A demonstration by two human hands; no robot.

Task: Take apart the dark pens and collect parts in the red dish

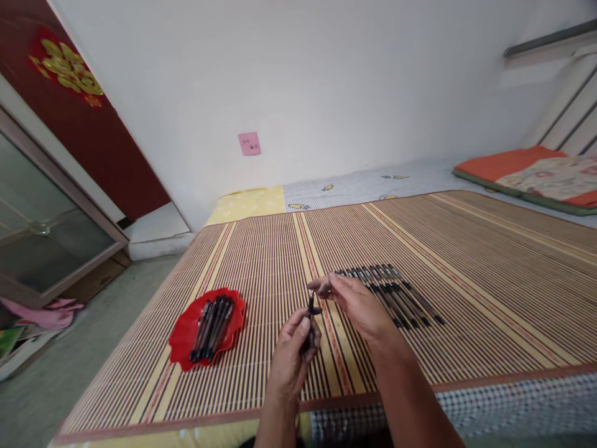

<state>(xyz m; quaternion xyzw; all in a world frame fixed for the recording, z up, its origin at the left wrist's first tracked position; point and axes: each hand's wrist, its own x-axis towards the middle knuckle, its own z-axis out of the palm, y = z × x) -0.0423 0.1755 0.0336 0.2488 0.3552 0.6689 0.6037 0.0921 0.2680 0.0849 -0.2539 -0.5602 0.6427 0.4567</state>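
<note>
My left hand [296, 348] is closed around a black pen [311, 303], held roughly upright with its pale, narrow end pointing up. Just above and to the right, my right hand [352, 302] has its fingers bent together at that end of the pen. Whatever lies between those fingertips is too small to make out. Right of my hands, a row of several black pens [396, 292] lies side by side on the striped mat [265, 261]. To the left, a red scalloped plate [181, 336] carries a bundle of several more black pens [212, 328].
The mat covers a bed with a yellow and checked sheet [345, 185] along the wall. A folded orange and floral quilt [527, 171] lies at the back right. A pink note [249, 144] is stuck to the white wall. A glass-paned door [51, 218] stands at left.
</note>
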